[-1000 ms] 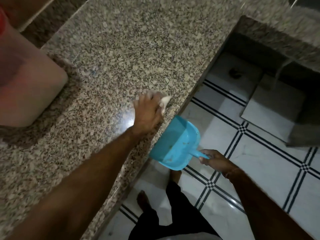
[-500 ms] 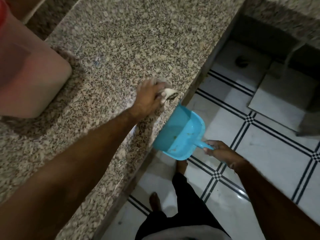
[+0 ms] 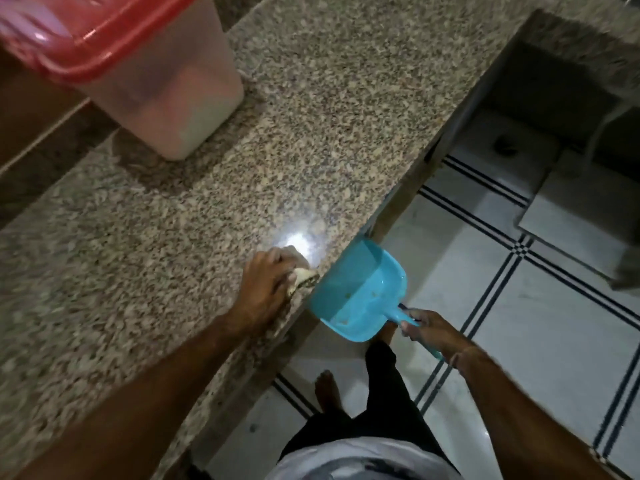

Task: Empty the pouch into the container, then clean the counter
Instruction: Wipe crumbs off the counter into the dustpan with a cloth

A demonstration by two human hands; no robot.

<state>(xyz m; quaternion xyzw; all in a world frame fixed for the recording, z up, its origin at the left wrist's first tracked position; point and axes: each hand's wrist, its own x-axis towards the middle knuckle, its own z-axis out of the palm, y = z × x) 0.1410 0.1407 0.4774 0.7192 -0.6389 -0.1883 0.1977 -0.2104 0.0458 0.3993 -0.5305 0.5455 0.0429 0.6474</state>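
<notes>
Left hand (image 3: pixel 266 289) clamped on soft, limp cloth (image 3: pixel 304 277) at counter (image 3: pixel 311 116) edge; right hand (image 3: pixel 433 332) gripping handle of light, rigid dustpan (image 3: pixel 360 289).

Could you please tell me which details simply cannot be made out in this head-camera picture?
- Cloth: mostly covered by the left hand; its size is hidden.
- Container: lid cut by the top edge, blurred; contents unclear through cloudy walls.
- Bits in the dustpan: too small to identify.
- Dustpan handle: wrapped by the right hand.
- Pouch: not in view.
</notes>
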